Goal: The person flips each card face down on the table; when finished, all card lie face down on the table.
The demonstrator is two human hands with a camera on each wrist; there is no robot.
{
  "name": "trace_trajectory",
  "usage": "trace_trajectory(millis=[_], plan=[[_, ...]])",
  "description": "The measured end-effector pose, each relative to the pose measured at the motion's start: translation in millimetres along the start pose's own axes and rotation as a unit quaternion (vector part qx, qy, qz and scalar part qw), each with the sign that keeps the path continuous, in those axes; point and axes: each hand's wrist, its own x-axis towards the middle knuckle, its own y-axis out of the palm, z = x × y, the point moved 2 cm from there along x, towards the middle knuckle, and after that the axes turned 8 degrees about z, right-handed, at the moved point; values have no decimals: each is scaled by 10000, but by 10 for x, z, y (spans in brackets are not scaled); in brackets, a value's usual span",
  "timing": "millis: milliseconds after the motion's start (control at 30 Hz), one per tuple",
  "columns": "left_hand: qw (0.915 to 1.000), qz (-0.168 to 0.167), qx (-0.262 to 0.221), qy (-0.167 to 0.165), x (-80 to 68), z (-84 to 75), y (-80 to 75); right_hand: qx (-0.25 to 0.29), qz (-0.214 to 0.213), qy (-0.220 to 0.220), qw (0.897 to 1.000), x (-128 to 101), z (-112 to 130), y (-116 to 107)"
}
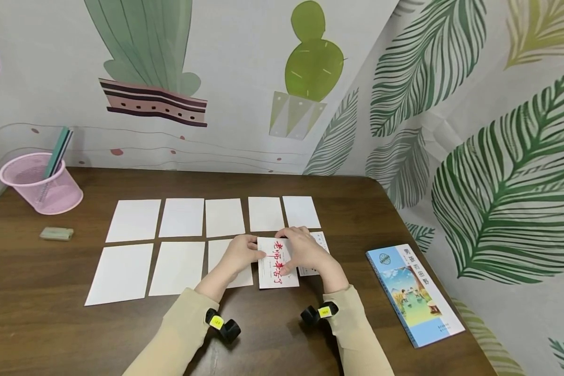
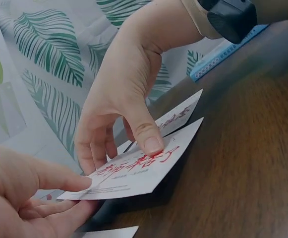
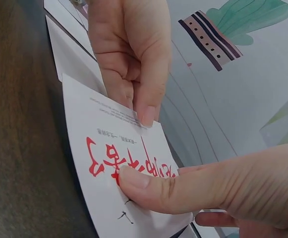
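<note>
A white card with red handwritten-style characters [image 1: 266,274] is held between both hands in the middle of the table, tilted slightly up off the wood. My left hand [image 1: 237,255] pinches its left edge, thumb on top and fingers beneath, as the left wrist view shows. My right hand [image 1: 306,251] grips the same card, thumb pressed on the red writing and the other fingers behind the far edge. Partly hidden under the right hand lies another printed card [image 1: 320,240]. Beside the left hand, a blank white card [image 1: 239,279] is partly covered by it.
Several blank white cards [image 1: 133,220] lie in two rows. A pink mesh pen cup [image 1: 66,193] with pens stands at the back left, a greenish eraser-like block [image 1: 57,234] before it. A blue-and-white book [image 1: 413,295] lies at the right edge. A patterned wall covering borders the table.
</note>
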Motion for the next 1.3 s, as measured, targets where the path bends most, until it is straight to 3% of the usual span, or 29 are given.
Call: trace_trajectory(millis=[233, 400, 500, 600, 733, 900, 1067, 1300], plan=[[9974, 289, -652, -78, 8, -2, 15, 25, -117, 22, 9999, -14, 18, -34], [9918, 745, -1029, 111, 4, -5, 6, 130, -291, 45, 9995, -17, 21, -58], [9906, 835, -1061, 217, 4, -25, -23, 213, -451, 14, 9988, -22, 30, -74], [9929, 683, -940, 273, 4, -64, -77, 325, -766, -42, 9965, -37, 50, -104], [9952, 208, -881, 373, -14, -136, -176, 583, -1404, -116, 9883, -71, 99, -161], [9916, -256, -1101, 621, -43, -198, -254, 1094, -1773, -683, 9757, -112, 215, -203], [9886, -343, -1237, 782, -55, -233, -241, 1757, -1705, -1199, 9621, -108, 318, -194], [9854, -220, -1252, 1130, -67, -272, -202, 2193, -2021, -1163, 9474, -93, 379, -158]])
